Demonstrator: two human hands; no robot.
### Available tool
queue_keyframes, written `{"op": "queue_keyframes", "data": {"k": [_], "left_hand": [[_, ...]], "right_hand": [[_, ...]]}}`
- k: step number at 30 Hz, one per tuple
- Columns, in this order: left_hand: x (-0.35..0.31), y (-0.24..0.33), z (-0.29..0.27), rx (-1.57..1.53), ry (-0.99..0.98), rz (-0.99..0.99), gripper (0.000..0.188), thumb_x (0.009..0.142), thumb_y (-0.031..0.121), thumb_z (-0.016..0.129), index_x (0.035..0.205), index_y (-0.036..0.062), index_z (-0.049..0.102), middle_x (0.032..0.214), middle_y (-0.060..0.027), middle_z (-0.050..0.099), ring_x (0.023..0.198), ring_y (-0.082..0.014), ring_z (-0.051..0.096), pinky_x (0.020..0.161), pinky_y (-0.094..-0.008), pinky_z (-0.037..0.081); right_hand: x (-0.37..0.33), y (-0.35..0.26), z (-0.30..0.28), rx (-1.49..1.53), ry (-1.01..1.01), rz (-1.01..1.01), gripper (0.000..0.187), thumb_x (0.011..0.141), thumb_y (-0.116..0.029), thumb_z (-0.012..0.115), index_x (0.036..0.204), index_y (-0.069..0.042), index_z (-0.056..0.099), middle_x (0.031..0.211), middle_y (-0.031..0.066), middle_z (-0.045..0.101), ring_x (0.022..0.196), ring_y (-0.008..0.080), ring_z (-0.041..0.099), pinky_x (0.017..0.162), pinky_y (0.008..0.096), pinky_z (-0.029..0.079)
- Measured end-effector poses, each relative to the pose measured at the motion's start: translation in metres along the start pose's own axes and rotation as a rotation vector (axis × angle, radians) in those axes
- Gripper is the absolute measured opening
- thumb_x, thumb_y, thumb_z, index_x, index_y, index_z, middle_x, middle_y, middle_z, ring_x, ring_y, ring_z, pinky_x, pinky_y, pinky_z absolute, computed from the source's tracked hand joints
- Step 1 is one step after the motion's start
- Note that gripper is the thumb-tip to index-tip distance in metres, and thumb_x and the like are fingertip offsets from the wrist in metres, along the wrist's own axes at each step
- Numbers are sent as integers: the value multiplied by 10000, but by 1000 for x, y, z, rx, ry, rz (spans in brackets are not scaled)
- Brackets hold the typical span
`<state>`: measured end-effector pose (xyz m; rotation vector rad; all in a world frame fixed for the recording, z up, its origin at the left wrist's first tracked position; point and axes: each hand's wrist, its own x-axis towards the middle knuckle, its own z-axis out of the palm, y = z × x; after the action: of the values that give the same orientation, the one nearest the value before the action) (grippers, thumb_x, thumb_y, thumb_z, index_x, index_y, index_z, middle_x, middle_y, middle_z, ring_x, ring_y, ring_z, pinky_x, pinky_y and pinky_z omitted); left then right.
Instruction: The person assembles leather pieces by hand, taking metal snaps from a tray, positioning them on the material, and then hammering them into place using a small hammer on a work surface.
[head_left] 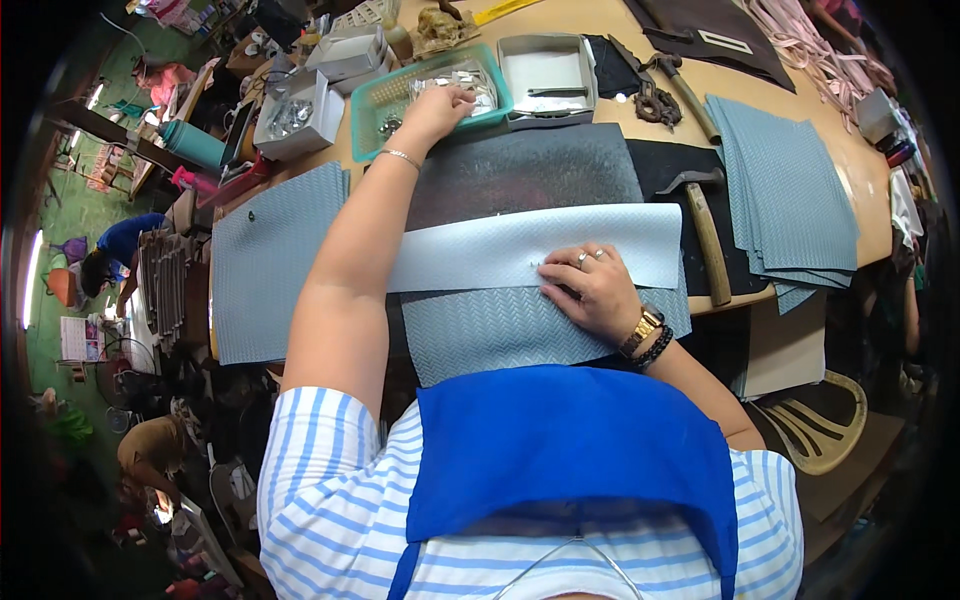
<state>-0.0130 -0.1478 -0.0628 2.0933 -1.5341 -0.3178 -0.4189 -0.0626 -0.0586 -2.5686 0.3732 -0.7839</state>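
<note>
My left hand (438, 112) reaches into a green plastic basket (360, 125). Its fingers are drawn together over small metal pieces (470, 82); whatever is between them is too small to make out. In front of me lies a woven-textured blue-grey sheet (500, 325), its far part turned over to show a pale, smooth back (470, 248). My right hand (600, 295) rests there with bent fingers, thumb and forefinger closed at the edge of the turned-over flap. Tiny metal prongs (535, 265) stick up from the flap beside the forefinger tip. A dark, worn slab (525, 170) lies beyond the sheet.
A hammer (710, 240) lies right of the sheet, another hammer (690, 100) farther back. Stacks of blue-grey sheets lie at left (280, 265) and right (790, 190). Behind are a white box (545, 65) and a box of metal parts (300, 115). A co-worker (130, 245) bends at far left.
</note>
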Motion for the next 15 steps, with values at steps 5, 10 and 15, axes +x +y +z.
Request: {"op": "queue_keyframes", "data": {"k": [5,10,15], "left_hand": [[11,23,-13,313,-198,-101,269,857,312,803,1088,176,823,1070,-101,788,1018,-290,735,891,-402,564],[-1,25,-14,-33,6,-109,225,898,214,799,1069,69,816,797,-42,746,751,-124,694,687,-286,538],[-11,3,-25,-421,60,-250,219,966,173,755,1133,36,787,920,-16,758,748,-61,655,636,-237,512]], "right_hand": [[0,2,0,5,2,-8,187,859,-215,802,1022,-133,764,1064,5,750,970,202,671,913,388,483],[-2,1,-2,22,-16,29,178,859,-200,801,1020,-135,764,1067,5,748,974,201,676,923,393,485],[-1,0,2,21,4,-1,176,859,-192,798,1024,-139,767,1071,5,748,982,203,678,925,395,485]]}}
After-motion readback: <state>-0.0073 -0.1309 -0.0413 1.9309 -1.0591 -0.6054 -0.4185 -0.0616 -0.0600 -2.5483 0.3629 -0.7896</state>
